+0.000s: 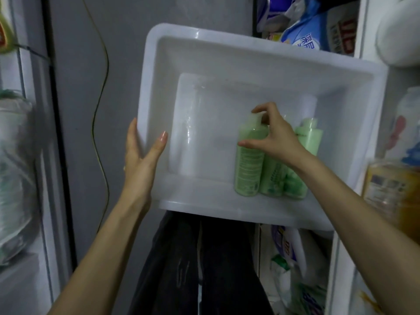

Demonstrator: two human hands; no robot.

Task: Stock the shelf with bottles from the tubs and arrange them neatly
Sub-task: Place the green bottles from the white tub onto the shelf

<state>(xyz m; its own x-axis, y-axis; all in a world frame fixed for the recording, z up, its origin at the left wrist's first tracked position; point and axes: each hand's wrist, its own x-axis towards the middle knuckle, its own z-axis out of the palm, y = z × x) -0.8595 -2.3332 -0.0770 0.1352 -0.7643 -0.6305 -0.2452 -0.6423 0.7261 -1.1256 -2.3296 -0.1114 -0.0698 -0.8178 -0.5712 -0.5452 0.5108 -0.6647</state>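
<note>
Your left hand [141, 153] grips the left rim of the white tub [204, 48]. Your right hand [276, 137] pinches the leftmost green bottle [247, 169] near its cap; 2 other bottles [272, 178] lie just beside it, in the tub's right part.

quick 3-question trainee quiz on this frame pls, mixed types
1. True or false: the left hand grips the white tub by its left rim.
2. The right hand grips: A) a green bottle B) a red can C) nothing
3. Fill in: the bottles sit in the tub's ___ half (left/right).
Key: 1 true; 2 A; 3 right.
</note>
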